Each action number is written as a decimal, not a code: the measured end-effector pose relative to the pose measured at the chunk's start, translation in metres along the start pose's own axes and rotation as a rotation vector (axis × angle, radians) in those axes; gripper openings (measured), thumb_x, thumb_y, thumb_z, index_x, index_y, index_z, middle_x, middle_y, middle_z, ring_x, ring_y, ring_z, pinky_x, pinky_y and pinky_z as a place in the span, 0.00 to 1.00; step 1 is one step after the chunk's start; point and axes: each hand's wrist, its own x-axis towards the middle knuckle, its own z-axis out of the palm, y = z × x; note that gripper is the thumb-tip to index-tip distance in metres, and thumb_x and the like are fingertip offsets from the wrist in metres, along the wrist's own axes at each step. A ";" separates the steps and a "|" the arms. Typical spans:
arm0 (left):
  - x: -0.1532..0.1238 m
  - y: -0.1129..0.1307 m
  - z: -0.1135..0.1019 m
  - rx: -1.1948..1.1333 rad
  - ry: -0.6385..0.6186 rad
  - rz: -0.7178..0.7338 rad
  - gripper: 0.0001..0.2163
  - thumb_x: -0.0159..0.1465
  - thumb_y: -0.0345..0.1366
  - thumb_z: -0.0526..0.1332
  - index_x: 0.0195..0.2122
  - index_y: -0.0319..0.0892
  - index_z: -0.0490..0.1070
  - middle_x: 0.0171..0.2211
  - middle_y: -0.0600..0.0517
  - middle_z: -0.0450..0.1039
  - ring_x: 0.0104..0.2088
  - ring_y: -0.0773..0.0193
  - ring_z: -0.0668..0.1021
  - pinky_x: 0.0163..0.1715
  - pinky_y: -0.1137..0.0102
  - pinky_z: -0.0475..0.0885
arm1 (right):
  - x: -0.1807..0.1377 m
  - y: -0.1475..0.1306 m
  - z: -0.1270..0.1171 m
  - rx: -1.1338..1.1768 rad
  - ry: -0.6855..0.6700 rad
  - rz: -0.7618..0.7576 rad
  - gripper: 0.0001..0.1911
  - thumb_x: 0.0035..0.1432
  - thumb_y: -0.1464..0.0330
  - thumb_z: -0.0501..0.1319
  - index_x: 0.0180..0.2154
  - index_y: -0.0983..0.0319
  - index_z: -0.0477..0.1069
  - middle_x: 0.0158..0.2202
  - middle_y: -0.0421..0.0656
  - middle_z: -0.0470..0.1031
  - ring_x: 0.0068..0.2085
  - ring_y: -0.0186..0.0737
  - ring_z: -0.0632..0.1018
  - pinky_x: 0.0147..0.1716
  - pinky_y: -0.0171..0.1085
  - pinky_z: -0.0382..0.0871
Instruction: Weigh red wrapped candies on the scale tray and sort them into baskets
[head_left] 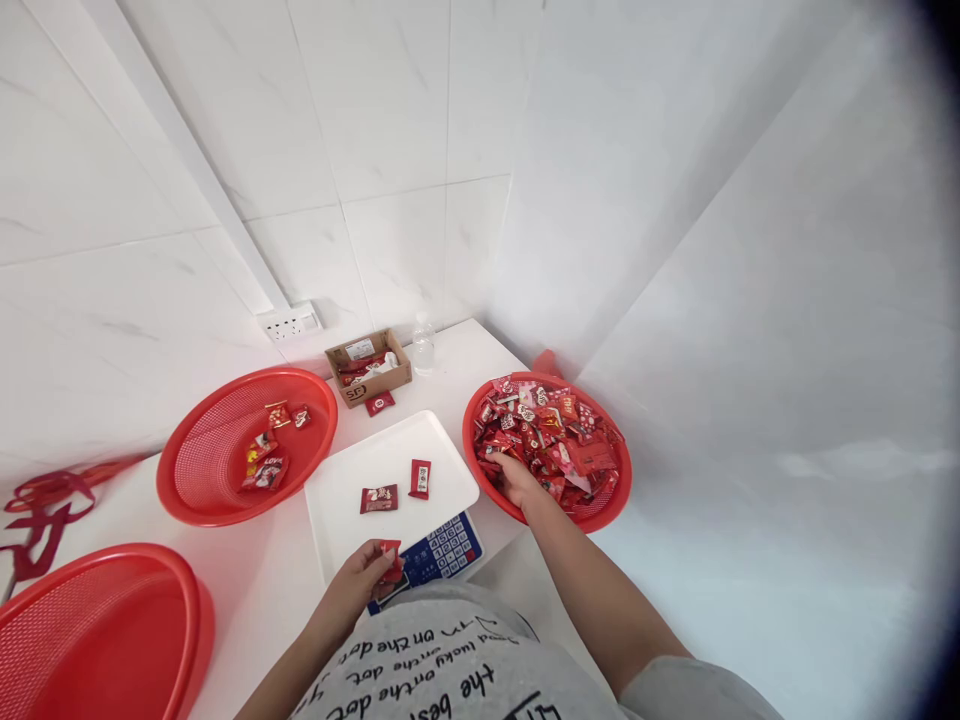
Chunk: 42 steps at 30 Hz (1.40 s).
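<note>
My left hand (358, 582) is closed on a small red wrapped candy (391, 562), held over the near edge of the white scale tray (341, 500). On that tray lie a dark red wrapped candy (379, 499) and a narrow red one (420, 479). My right hand (516, 482) reaches into a red basket (628, 485) heaped with wrapped candies (551, 425). Its fingers are curled together at the basket's left side, and their tips are partly hidden among the wrappers. What they grip cannot be made out.
A red basket (180, 450) with several candies stands left of the scale; another red basket (187, 620) is nearer me. Behind the tray are a cardboard box (386, 378), a red packet (379, 403) and a clear bottle (423, 345). Red ribbon (45, 500) lies far left. Walls border the table.
</note>
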 end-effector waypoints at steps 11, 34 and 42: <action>0.010 -0.012 -0.004 -0.001 -0.044 -0.018 0.19 0.45 0.51 0.66 0.29 0.42 0.67 0.30 0.52 0.74 0.32 0.65 0.75 0.33 0.71 0.67 | -0.038 -0.001 -0.010 0.019 -0.070 -0.129 0.20 0.43 0.72 0.62 0.41 0.53 0.65 0.34 0.36 0.76 0.36 0.37 0.77 0.29 0.35 0.71; 0.011 -0.009 -0.002 0.028 -0.051 -0.022 0.19 0.46 0.51 0.65 0.29 0.41 0.66 0.30 0.52 0.73 0.31 0.64 0.75 0.33 0.70 0.67 | -0.036 -0.007 -0.006 -0.091 0.092 -0.403 0.14 0.43 0.63 0.62 0.35 0.58 0.64 0.28 0.36 0.73 0.25 0.32 0.72 0.26 0.33 0.67; 0.008 -0.001 0.003 0.033 -0.003 -0.007 0.19 0.47 0.50 0.65 0.30 0.41 0.66 0.31 0.52 0.73 0.30 0.67 0.74 0.32 0.71 0.67 | -0.061 -0.035 0.031 -0.482 -0.008 -0.556 0.09 0.47 0.64 0.58 0.32 0.59 0.64 0.16 0.32 0.65 0.15 0.31 0.64 0.17 0.32 0.59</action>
